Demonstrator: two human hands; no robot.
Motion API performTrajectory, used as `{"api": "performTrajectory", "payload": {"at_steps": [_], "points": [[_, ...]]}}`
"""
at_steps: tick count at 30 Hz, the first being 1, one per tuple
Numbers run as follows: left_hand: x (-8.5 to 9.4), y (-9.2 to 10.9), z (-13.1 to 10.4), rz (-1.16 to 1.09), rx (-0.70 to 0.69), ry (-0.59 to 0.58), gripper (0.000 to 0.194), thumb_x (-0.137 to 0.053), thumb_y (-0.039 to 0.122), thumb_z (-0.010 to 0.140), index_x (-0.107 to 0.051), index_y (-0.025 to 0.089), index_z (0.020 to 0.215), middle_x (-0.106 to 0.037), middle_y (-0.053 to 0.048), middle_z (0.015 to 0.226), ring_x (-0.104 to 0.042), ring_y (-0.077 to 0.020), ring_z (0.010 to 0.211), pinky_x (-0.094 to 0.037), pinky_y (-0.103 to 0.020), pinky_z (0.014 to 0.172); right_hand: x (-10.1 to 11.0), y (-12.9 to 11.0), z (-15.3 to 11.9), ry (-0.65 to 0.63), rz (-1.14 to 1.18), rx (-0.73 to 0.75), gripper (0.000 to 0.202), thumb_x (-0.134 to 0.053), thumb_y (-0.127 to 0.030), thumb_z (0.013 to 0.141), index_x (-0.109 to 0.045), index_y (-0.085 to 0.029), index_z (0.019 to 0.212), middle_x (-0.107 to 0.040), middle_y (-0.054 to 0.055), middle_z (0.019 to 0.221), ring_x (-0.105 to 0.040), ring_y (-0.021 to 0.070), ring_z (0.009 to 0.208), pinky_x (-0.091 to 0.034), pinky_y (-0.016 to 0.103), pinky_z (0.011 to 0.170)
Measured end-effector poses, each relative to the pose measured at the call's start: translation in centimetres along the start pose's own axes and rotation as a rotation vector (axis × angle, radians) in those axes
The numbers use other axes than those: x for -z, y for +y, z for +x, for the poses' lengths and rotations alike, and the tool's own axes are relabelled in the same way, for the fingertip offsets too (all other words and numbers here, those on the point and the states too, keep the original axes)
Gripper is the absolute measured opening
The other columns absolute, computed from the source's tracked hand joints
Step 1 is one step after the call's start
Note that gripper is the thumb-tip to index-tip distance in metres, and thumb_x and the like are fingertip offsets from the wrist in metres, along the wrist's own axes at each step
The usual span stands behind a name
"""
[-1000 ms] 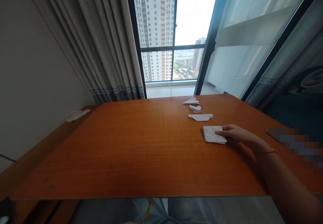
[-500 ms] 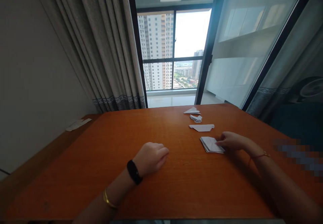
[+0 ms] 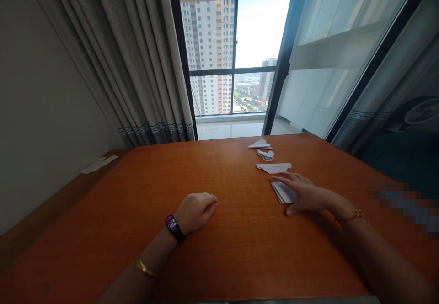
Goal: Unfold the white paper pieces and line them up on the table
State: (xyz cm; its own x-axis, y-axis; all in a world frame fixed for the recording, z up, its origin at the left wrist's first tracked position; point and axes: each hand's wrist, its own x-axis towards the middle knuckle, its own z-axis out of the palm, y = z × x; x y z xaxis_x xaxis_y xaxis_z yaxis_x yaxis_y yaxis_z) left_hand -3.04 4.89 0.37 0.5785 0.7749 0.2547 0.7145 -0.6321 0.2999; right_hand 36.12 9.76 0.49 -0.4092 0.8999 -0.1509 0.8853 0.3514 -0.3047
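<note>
My right hand (image 3: 307, 195) is spread over a stack of folded white paper (image 3: 283, 192), its fingers apart and covering the stack's right part. Whether the palm touches the paper is hidden. Beyond the stack lie a flat folded paper with slanted ends (image 3: 273, 168), a small layered paper piece (image 3: 265, 155) and a pointed folded paper (image 3: 260, 144), in a row going away from me. My left hand (image 3: 196, 210) rests on the wooden table with its fingers curled in, and nothing shows in it. A black watch with a lit screen is on the left wrist.
The orange-brown table (image 3: 164, 171) reaches toward a glass door and window. Pale paper strips (image 3: 99, 164) lie on a ledge at the left. A grey curtain (image 3: 137, 57) hangs behind the table's far left edge. A blurred patch (image 3: 404, 205) covers something at the right.
My right hand has gone from pinching the stack's right edge to spreading open over it. My left hand has shifted slightly left, and its watch screen is now lit. The view has tilted down a little.
</note>
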Motion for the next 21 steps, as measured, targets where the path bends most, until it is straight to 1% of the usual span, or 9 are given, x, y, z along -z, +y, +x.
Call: {"api": "performTrajectory", "payload": {"at_steps": [2,5,9,12,15,18,21], "points": [[0.09,0.00,-0.01,0.007,0.001,-0.002,0.017,-0.045,0.023,0.092,-0.062,0.021,0.091,-0.067,-0.001,0.086,-0.062,-0.0156,0.079,-0.042,-0.026,0.072,0.19,0.59,-0.43,-0.042,0.008,-0.004,0.112,-0.078,-0.062,0.048,-0.031,-0.036,0.146,-0.024,0.007,0.154,-0.013,0.0436,0.139,-0.018,0.058,0.109],[0.09,-0.01,-0.06,0.005,-0.009,-0.013,0.018,-0.044,0.024,0.093,-0.062,0.022,0.091,-0.067,-0.001,0.086,-0.062,-0.0156,0.079,-0.042,-0.026,0.072,0.69,0.94,-0.54,-0.068,0.014,-0.011,0.105,-0.077,-0.058,0.052,-0.034,-0.035,0.145,-0.029,0.007,0.152,-0.017,0.0409,0.139,-0.020,0.055,0.110],[0.04,-0.03,-0.01,-0.002,-0.018,-0.019,0.018,-0.044,0.024,0.093,-0.062,0.021,0.092,-0.067,-0.001,0.087,-0.062,-0.0155,0.081,-0.042,-0.026,0.074,0.72,0.63,-0.29,-0.037,0.018,-0.026,0.090,-0.076,-0.052,0.056,-0.045,-0.034,0.138,-0.041,0.008,0.144,-0.028,0.0395,0.134,-0.024,0.053,0.108],[0.03,-0.07,0.08,0.002,-0.020,-0.024,0.018,-0.044,0.025,0.093,-0.062,0.021,0.091,-0.066,-0.001,0.086,-0.061,-0.0155,0.080,-0.042,-0.026,0.073,0.53,0.37,-0.24,-0.003,0.033,-0.034,0.086,-0.076,-0.048,0.056,-0.048,-0.033,0.136,-0.045,0.009,0.140,-0.034,0.0385,0.130,-0.026,0.051,0.107],[0.09,-0.04,0.03,0.003,-0.030,-0.029,0.018,-0.044,0.024,0.093,-0.062,0.021,0.091,-0.066,-0.001,0.085,-0.061,-0.0156,0.079,-0.042,-0.026,0.072,0.52,0.25,-0.26,0.026,0.061,-0.008,0.085,-0.077,-0.047,0.057,-0.049,-0.032,0.136,-0.048,0.009,0.136,-0.041,0.0358,0.125,-0.030,0.048,0.105],[0.20,0.11,-0.11,0.003,-0.033,-0.025,0.019,-0.044,0.025,0.093,-0.062,0.021,0.091,-0.067,-0.001,0.085,-0.061,-0.0159,0.079,-0.043,-0.026,0.073,0.62,0.17,-0.23,0.045,0.085,0.013,0.084,-0.077,-0.048,0.057,-0.051,-0.030,0.134,-0.050,0.009,0.134,-0.044,0.0353,0.122,-0.032,0.046,0.104],[0.28,0.25,-0.17,-0.002,-0.026,-0.022,0.018,-0.045,0.025,0.093,-0.063,0.021,0.091,-0.067,-0.001,0.085,-0.062,-0.0160,0.079,-0.043,-0.026,0.073,0.64,0.11,-0.17,0.059,0.099,0.016,0.083,-0.076,-0.050,0.057,-0.053,-0.025,0.133,-0.050,0.011,0.134,-0.043,0.0363,0.123,-0.032,0.046,0.105]]}}
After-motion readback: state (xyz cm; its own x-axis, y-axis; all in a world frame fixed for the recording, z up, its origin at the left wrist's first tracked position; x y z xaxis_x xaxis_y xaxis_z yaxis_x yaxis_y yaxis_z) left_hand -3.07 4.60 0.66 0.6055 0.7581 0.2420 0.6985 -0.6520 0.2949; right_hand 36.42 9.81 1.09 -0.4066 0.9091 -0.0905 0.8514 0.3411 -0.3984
